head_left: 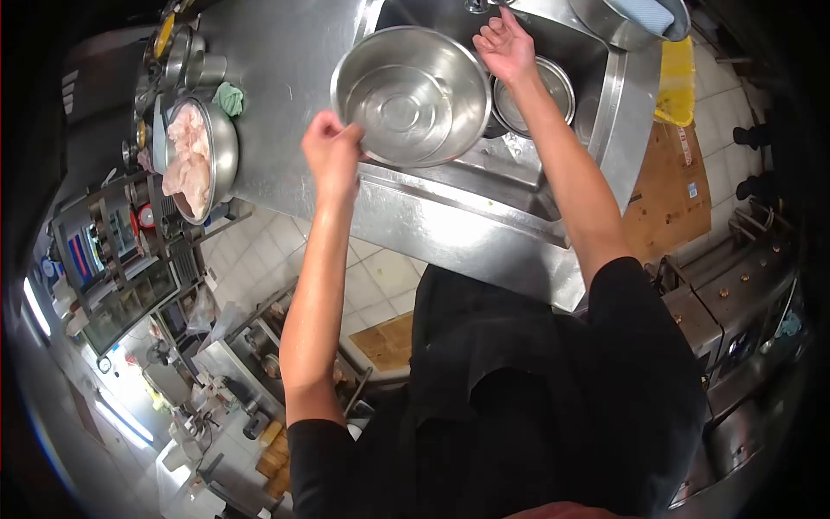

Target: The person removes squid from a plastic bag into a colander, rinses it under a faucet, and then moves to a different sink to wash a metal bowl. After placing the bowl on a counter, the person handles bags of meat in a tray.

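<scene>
My left hand [333,147] is closed on the near left rim of a large steel bowl [471,117], which is held tilted over the left side of the sink [596,104]. Clear water seems to lie in the bowl, though reflections make this uncertain. Beyond the bowl's right side, my right hand [506,50] is raised beside the tap [476,5], its fingers curled and one digit reaching up to the frame's top edge. Whether it touches the tap's handle I cannot make out. Below that hand, a smaller round steel vessel [553,86] sits in the sink, partly hidden by my forearm.
A steel bowl [226,156] of pale raw meat [188,160] stands on the counter [277,95] at left, near a green cloth [228,99]. A pot [605,24] with a blue-white cloth is at upper right, beside a yellow container [676,82]. Cardboard [670,186] lies on the floor.
</scene>
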The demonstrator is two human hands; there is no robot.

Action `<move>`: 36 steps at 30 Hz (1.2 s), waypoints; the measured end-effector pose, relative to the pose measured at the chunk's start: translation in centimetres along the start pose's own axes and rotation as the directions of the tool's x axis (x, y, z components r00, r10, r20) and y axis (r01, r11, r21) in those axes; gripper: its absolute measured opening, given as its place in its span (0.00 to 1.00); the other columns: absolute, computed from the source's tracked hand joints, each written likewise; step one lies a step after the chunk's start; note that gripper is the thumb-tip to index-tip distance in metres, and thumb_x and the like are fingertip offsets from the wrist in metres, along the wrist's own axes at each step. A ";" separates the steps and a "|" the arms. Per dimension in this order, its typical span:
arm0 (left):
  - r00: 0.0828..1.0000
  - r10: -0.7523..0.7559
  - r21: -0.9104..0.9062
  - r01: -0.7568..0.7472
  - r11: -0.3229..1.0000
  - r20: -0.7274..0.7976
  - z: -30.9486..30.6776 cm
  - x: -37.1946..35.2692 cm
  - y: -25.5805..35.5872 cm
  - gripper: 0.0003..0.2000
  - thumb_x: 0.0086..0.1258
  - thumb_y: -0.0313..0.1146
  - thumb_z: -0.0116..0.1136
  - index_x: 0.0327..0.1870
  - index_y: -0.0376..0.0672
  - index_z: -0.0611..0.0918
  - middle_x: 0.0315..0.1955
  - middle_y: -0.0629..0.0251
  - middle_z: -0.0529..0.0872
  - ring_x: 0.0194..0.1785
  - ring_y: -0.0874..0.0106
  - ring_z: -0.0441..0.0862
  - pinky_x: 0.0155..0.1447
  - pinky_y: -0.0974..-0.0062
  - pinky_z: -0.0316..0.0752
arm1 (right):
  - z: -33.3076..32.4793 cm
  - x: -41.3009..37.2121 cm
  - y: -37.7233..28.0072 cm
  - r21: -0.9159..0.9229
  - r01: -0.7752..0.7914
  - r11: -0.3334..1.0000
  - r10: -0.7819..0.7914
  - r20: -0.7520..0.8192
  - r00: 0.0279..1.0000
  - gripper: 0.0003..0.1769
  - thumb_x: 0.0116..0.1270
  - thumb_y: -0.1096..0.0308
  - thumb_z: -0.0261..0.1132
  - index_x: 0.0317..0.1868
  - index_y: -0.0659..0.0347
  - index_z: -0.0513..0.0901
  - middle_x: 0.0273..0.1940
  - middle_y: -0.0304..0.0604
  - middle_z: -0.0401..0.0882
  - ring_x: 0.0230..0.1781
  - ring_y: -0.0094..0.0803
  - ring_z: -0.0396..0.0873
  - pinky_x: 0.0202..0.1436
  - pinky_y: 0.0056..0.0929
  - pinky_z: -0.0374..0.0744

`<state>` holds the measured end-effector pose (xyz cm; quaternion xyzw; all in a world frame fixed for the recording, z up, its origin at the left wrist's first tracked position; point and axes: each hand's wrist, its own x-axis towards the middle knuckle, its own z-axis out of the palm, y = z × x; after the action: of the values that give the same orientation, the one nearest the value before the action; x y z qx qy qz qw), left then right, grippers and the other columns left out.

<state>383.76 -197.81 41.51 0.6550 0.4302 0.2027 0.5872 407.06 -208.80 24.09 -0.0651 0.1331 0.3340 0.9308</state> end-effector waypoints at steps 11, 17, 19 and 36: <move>0.948 0.167 0.568 -0.299 0.767 0.272 11.1 5.0 -1.6 0.10 0.48 0.25 0.54 0.16 0.39 0.64 0.11 0.64 0.68 0.19 0.75 0.69 0.25 0.75 0.65 | 12.0 -3.8 -13.8 -0.912 0.272 -0.306 -0.071 0.307 0.949 0.13 0.59 0.61 0.60 0.32 0.64 0.80 0.28 0.37 0.77 0.29 0.26 0.73 0.34 0.27 0.72; 0.880 0.133 0.714 -0.451 0.535 0.456 16.1 4.0 0.3 0.12 0.48 0.27 0.57 0.36 0.38 0.76 0.25 0.49 0.81 0.32 0.47 0.79 0.40 0.55 0.76 | 3.6 -13.3 -4.3 -0.508 0.659 -0.554 0.323 0.598 0.733 0.16 0.63 0.61 0.60 0.42 0.67 0.78 0.33 0.44 0.79 0.33 0.33 0.76 0.42 0.31 0.73; 0.844 0.166 0.770 -0.534 0.350 0.510 17.2 4.1 -0.7 0.21 0.54 0.41 0.57 0.46 0.37 0.73 0.34 0.48 0.81 0.38 0.51 0.79 0.45 0.58 0.74 | 1.1 -14.1 -1.4 -0.547 0.674 -0.496 0.284 0.632 0.721 0.16 0.64 0.59 0.59 0.40 0.67 0.78 0.29 0.42 0.77 0.28 0.33 0.75 0.34 0.32 0.73; 0.700 -0.055 0.612 -0.581 0.537 0.712 15.6 7.8 -2.2 0.37 0.64 0.61 0.39 0.66 0.40 0.59 0.62 0.41 0.62 0.65 0.49 0.61 0.66 0.60 0.59 | 0.3 -11.3 -5.1 -0.966 0.040 0.254 0.228 0.100 0.969 0.13 0.68 0.62 0.57 0.41 0.65 0.78 0.34 0.33 0.77 0.35 0.17 0.70 0.42 0.20 0.68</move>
<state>399.37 -200.98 33.97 0.9335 0.1238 -0.1656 0.2930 402.00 -219.52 27.82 -0.5719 -0.1971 0.4059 0.6851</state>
